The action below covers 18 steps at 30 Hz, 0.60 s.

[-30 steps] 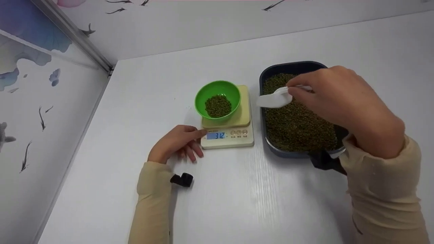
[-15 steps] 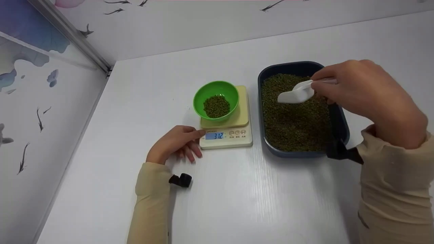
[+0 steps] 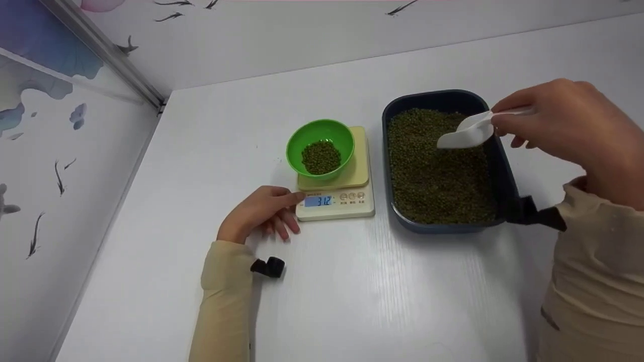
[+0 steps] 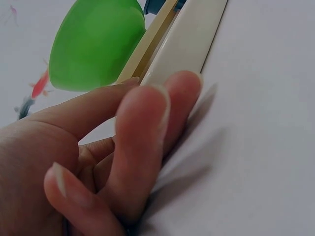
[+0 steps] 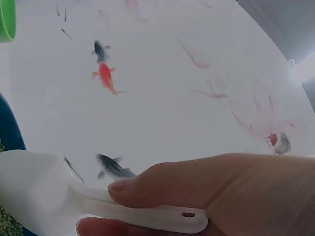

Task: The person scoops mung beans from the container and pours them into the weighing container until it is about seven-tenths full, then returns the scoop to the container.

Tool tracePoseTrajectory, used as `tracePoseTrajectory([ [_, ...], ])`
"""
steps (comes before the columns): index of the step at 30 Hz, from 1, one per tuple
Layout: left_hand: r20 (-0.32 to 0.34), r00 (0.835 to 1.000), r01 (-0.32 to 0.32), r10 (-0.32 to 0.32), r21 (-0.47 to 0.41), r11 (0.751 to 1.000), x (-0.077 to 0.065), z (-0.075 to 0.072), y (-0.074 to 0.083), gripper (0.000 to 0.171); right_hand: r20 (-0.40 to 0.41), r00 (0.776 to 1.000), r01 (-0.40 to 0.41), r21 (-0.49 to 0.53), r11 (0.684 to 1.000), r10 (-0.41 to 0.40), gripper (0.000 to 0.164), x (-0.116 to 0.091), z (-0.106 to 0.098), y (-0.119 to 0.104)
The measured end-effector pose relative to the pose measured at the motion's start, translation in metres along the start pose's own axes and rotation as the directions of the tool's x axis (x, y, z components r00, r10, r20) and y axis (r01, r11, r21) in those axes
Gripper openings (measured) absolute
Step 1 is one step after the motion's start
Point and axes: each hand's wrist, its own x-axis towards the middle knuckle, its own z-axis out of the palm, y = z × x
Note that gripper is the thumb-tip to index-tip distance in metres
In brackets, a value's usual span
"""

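My right hand (image 3: pixel 568 120) pinches the handle of a white plastic scoop (image 3: pixel 468 134) over a dark blue tub (image 3: pixel 396 213) of small green-brown beans (image 3: pixel 435 176). In the right wrist view the thumb lies along the scoop's handle (image 5: pixel 147 216), and the part of the bowl in view looks bare. A green bowl (image 3: pixel 297 158) with a small heap of beans sits tilted on a cream kitchen scale (image 3: pixel 336 213), whose display reads 312, any decimal point unclear. My left hand (image 3: pixel 264 208) touches the scale's front left corner, its fingers loosely bent beside it.
The white table (image 3: pixel 322 301) runs back to a wall (image 3: pixel 302 40) painted with fish. A second painted panel (image 3: pixel 60 166) stands on the left. Black wrist mounts (image 3: pixel 271 267) stick out from both sleeves.
My right hand has drawn the scoop rightward, from the tub's left rim to above its right side. The left hand, the bowl and the reading have stayed the same.
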Motion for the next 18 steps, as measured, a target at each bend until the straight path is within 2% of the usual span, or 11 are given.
tracePoseTrajectory([
  [12,0.008,1.000,0.007,-0.007,-0.002,1.000,-0.0012,-0.0001,0.0015,0.056,0.056,0.998,-0.035,0.023,0.999,0.034,0.048,0.0003,0.0002,-0.0049],
  [18,0.004,1.000,0.013,-0.013,0.007,1.000,-0.0016,-0.0003,0.0021,0.055,0.072,0.997,-0.010,0.015,1.000,0.009,0.045,0.0048,0.0046,-0.0085],
])
